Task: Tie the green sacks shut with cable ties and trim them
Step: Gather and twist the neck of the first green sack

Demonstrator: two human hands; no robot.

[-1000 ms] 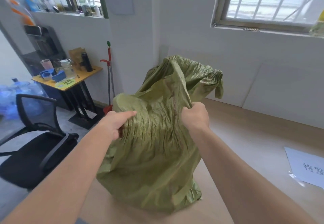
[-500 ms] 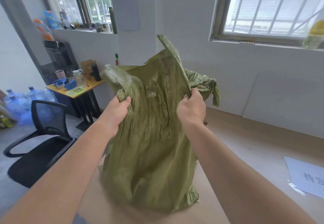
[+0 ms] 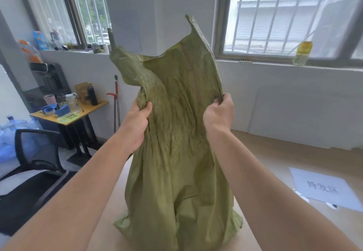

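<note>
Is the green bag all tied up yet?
Not yet. Done: the green sack stands on the table. In hand: left hand and right hand each grip its upper part, mouth open. Left: bunching the neck, tying, trimming; no cable tie shows.

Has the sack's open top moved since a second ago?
Yes, upward: the top of the green sack now stands above the window sill; earlier it sat below it.

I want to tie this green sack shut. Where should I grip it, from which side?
Likely the pleated neck between left hand and right hand, from the near side: the green sack narrows there, its mouth flaring above.
</note>
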